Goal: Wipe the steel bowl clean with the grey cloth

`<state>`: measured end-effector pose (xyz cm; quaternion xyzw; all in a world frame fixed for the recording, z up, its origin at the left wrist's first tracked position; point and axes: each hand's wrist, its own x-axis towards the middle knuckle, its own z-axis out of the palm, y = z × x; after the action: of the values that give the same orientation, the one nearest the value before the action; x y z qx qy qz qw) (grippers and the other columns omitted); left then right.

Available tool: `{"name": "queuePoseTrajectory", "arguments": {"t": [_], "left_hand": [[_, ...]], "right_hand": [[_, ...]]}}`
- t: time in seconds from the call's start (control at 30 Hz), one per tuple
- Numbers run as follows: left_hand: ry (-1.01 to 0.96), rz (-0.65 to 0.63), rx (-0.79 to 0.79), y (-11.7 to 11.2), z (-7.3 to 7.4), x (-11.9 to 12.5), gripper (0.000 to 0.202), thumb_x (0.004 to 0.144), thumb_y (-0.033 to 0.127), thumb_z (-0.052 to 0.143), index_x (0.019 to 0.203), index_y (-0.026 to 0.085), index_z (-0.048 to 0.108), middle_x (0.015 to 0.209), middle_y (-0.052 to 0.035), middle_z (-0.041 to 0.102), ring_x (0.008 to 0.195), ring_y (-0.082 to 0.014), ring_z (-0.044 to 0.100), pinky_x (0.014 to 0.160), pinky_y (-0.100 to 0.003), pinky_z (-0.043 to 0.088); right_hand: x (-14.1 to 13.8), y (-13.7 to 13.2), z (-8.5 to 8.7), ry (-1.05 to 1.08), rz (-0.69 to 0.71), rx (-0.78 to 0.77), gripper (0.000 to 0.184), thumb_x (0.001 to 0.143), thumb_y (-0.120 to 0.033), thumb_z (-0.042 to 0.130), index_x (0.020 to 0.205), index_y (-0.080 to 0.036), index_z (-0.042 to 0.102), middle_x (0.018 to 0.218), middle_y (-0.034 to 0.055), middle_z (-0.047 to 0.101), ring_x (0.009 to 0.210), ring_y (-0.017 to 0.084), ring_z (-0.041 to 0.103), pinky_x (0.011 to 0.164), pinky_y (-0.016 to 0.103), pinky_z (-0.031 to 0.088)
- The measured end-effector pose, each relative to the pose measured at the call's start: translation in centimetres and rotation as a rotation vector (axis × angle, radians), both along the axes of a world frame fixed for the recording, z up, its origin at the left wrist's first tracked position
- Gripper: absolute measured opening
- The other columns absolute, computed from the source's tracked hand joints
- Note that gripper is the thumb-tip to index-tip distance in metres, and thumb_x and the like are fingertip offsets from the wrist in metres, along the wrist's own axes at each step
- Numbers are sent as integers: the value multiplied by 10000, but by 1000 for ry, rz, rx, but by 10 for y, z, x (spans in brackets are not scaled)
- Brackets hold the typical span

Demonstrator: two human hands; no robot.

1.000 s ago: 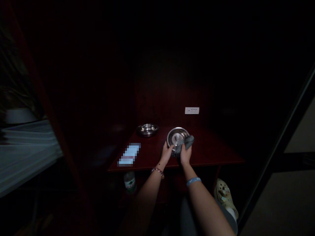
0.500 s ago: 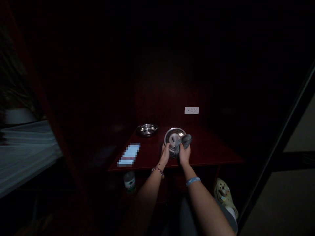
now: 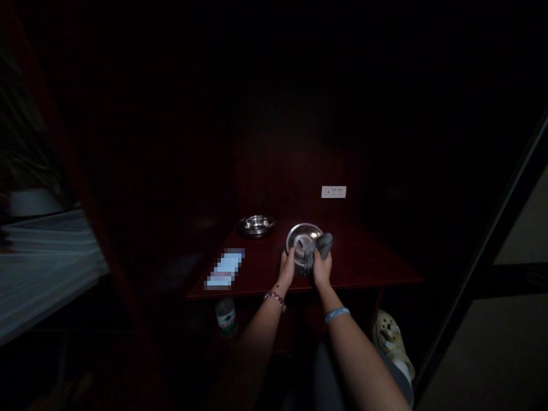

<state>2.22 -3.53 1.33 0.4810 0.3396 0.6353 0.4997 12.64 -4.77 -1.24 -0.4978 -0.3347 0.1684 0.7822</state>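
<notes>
Over the last second, the shiny steel bowl [image 3: 301,238] and both hands have shifted slightly toward the person's left. The bowl is above the near part of a dark red table [image 3: 363,260], its open side turned up toward the person; whether it touches the tabletop, I cannot tell. The left hand [image 3: 288,264] grips its near left side, thumb over the rim, other fingers mostly hidden. The right hand [image 3: 322,267] is closed around a bunched gray cloth [image 3: 325,244], which lies against the bowl's right side. Further back, to the left, sits more round steel dishware [image 3: 257,233]. Nearer, a bright, pixelated rectangle [image 3: 225,269] lies near the table's left edge. A labeled bottle [image 3: 226,318] stands below, and a white socket plate [image 3: 334,192] is on the back panel.
</notes>
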Motion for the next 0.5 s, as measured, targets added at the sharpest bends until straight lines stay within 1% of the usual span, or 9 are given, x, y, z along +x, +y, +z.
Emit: {"name": "queuePoseTrajectory", "arguments": {"t": [0.1, 0.2, 0.37, 0.5], "left_hand": [[-14, -49, 37, -4, 4, 2, 320, 837, 323, 597, 1110, 173, 670, 1151, -91, 718, 1090, -222, 654, 1016, -343, 458], [-11, -60, 42, -6, 5, 4, 346, 834, 296, 615, 1154, 172, 649, 1198, -96, 703, 1134, -225, 639, 1047, -348, 441], [16, -74, 108, -6, 4, 6, 429, 803, 231, 667, 1221, 165, 603, 1280, -111, 662, 1211, -215, 600, 1100, -332, 398], [32, -100, 166, -5, 1, 8, 543, 753, 214, 733, 1267, 166, 561, 1325, -126, 632, 1243, -218, 583, 1137, -354, 363]], "right_hand": [[0, 0, 0, 7, -29, -5, 495, 790, -411, 572, 1205, -145, 611, 1158, 113, 700, 1072, 256, 655, 982, 383, 466], [0, -1, 1, 14, -39, -16, 525, 794, -419, 575, 1241, -144, 592, 1190, 121, 689, 1094, 254, 650, 991, 367, 464], [0, -1, 2, 22, -37, -20, 558, 806, -420, 568, 1286, -136, 562, 1233, 130, 667, 1120, 259, 644, 1008, 378, 461], [2, 0, 0, 36, -49, -17, 556, 812, -415, 563, 1296, -144, 560, 1240, 128, 663, 1130, 267, 643, 1022, 392, 458]]}}
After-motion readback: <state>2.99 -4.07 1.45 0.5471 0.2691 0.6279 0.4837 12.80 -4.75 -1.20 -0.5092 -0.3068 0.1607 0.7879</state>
